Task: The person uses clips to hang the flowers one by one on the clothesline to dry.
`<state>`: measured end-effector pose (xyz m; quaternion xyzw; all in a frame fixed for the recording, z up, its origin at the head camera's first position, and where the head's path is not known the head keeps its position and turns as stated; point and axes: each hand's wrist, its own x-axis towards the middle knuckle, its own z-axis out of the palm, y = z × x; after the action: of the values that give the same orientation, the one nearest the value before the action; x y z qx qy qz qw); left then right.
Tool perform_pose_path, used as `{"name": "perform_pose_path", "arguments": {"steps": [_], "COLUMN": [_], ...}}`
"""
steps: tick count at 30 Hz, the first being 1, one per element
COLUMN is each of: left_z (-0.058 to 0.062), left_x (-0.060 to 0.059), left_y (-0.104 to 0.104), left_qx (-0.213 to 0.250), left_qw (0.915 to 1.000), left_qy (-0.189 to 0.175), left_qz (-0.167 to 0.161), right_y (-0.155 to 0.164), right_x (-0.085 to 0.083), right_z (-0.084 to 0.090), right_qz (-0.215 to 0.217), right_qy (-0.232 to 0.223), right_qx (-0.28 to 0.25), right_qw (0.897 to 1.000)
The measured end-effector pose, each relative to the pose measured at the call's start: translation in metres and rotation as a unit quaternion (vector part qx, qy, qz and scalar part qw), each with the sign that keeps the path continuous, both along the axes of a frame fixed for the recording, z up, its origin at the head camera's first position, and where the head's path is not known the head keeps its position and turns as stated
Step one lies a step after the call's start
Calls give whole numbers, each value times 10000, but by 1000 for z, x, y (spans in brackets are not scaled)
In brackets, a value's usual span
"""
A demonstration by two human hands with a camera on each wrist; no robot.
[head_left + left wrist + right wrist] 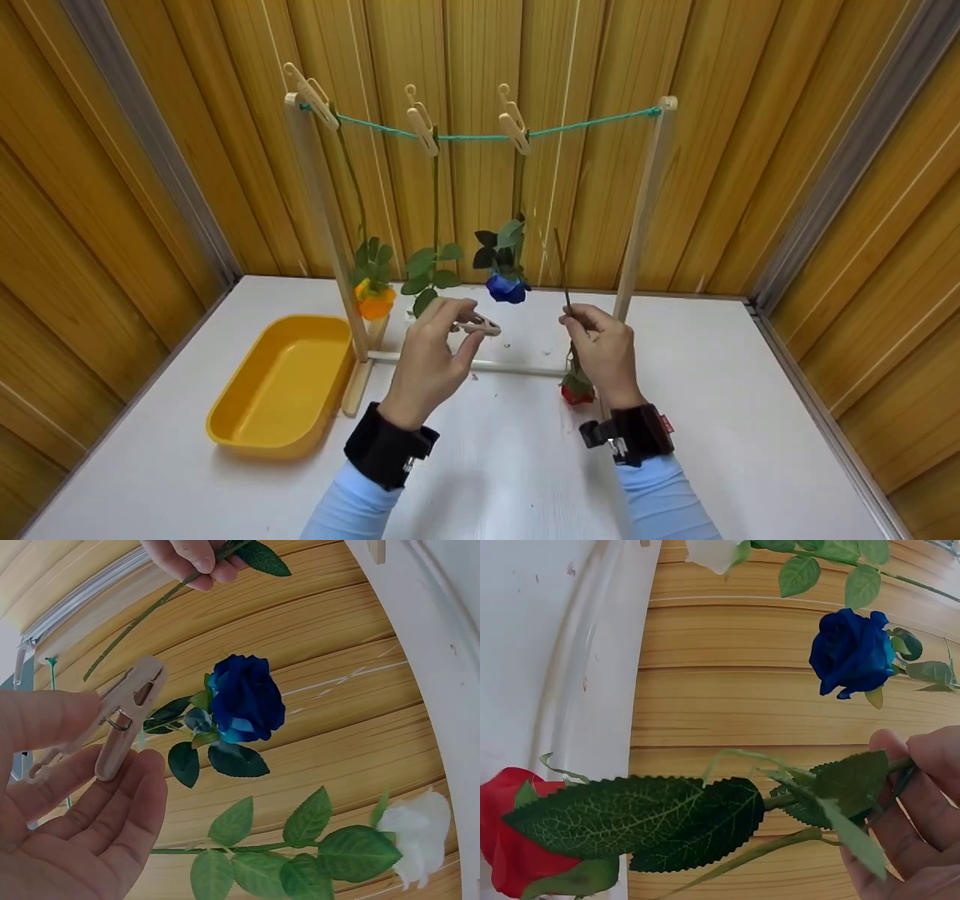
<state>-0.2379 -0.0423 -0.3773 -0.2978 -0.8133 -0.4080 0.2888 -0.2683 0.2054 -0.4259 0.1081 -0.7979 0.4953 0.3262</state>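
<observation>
My left hand [433, 358] pinches a pale clothespin [129, 716] between thumb and fingers, in front of the hanging flowers. My right hand [604, 352] grips the stem of a red rose [577, 388], which hangs bloom down with its bare stem end pointing up. In the right wrist view its dark green leaves [630, 814] spread beside the fingers. A blue rose [507, 286] hangs upside down between the hands and behind them. To its left hang a white rose [416, 836], its bloom hidden by my left hand in the head view, and an orange rose [374, 300].
A green cord [472, 138] runs between the posts of a wooden frame [646, 210]; several clothespins [424, 129] clip the stems to it. A yellow tub [279, 386] stands left on the white table [750, 420]. Wood-look panels [480, 45] close off the back and sides.
</observation>
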Motion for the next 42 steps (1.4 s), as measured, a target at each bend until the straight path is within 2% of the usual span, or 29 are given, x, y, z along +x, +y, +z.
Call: {"name": "perform_pose_path", "arguments": {"steps": [7, 15, 23, 29, 33, 39, 42], "left_z": [39, 92, 132, 161, 182, 211, 223], "left_x": [-11, -23, -33, -38, -42, -49, -53], "left_y": [4, 12, 23, 33, 41, 54, 59], "left_qx": [-575, -1352, -2389, -2987, -3325, -3475, -3480], "left_qw": [9981, 9900, 9707, 9541, 9427, 9368, 9361], "left_qy": [54, 49, 46, 235, 274, 367, 490], "left_qz": [-220, -395, -249, -57, 94, 170, 148], "right_y": [6, 13, 17, 18, 19, 22, 22], "right_x": [-7, -15, -22, -23, -26, -30, -33], "right_z": [12, 27, 41, 51, 61, 76, 80], "right_qz": [-63, -240, -278, -162, -166, -198, -215], "right_qy": [-277, -130, -70, -209, -143, -204, -85], "right_qx": [139, 483, 676, 748, 839, 922, 1016], "right_qw": [9995, 9985, 9973, 9968, 9962, 9953, 9946]}}
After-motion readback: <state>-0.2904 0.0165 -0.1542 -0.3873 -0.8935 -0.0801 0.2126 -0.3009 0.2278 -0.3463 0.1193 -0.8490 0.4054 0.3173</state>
